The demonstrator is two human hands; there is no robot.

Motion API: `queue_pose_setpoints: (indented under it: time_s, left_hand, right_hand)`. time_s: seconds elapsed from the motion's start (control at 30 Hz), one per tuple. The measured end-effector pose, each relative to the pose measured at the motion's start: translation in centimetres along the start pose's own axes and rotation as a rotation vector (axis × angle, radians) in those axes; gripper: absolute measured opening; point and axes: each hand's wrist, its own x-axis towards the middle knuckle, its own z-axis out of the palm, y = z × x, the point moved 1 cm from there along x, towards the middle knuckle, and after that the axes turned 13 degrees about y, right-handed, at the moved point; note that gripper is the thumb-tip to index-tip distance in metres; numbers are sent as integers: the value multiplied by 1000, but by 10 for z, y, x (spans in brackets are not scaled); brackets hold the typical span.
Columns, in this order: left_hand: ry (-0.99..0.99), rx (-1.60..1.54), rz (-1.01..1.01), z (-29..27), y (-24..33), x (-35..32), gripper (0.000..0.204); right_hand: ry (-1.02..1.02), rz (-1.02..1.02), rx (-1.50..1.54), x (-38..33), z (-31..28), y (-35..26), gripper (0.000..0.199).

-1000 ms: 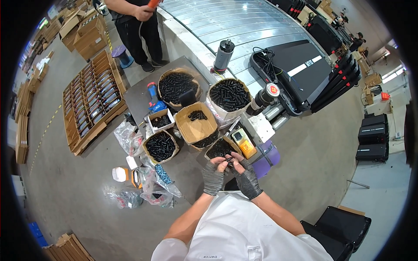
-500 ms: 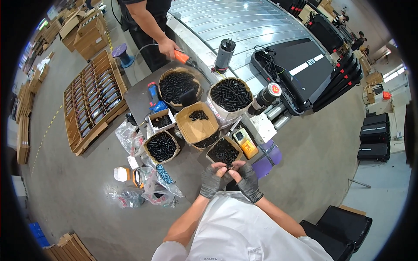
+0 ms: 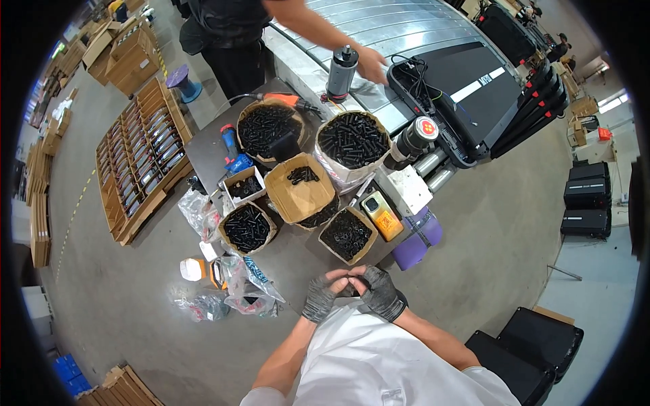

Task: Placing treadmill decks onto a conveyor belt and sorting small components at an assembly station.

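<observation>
My left hand [image 3: 323, 295] and my right hand [image 3: 380, 292], both in grey fingerless gloves, meet fingertip to fingertip close to my body. Their fingers are pinched, and whatever lies between them is too small or hidden to make out. Just beyond them stands a cut-down cardboard box [image 3: 348, 237] of small black parts. Left of it, a shallow cardboard box [image 3: 284, 196] with a few black screws rests over another box of black parts. A phone [image 3: 382, 215] in a yellow case lies to the right of the near box.
Farther back are a carton of black bolts [image 3: 271, 128] and a white sack [image 3: 353, 140] of them. A blue driver [image 3: 235, 152], an orange tool [image 3: 288, 99] and an upright grey motor [image 3: 342, 74] stand around. A co-worker's arm [image 3: 318, 27] reaches over the roller conveyor [image 3: 399, 27].
My joined hands have drawn back from the near box toward my body. The co-worker has let go of the orange tool, which now lies on the table, and reaches right across the conveyor.
</observation>
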Motion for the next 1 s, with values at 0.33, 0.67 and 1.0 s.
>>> queue_pose_setpoints:
  time_s: [0.33, 0.67, 1.0]
  left_hand:
    - [163, -124, -69, -36, -15, 16, 28]
    - [230, -79, -38, -66, -20, 9, 29]
    - [166, -20, -9, -50, -6, 27, 30]
  right_hand:
    - [-70, 249, 59, 48, 31, 65, 24]
    - [-320, -75, -622, 77, 73, 124, 31]
    - [-124, 114, -248, 83, 52, 135, 20]
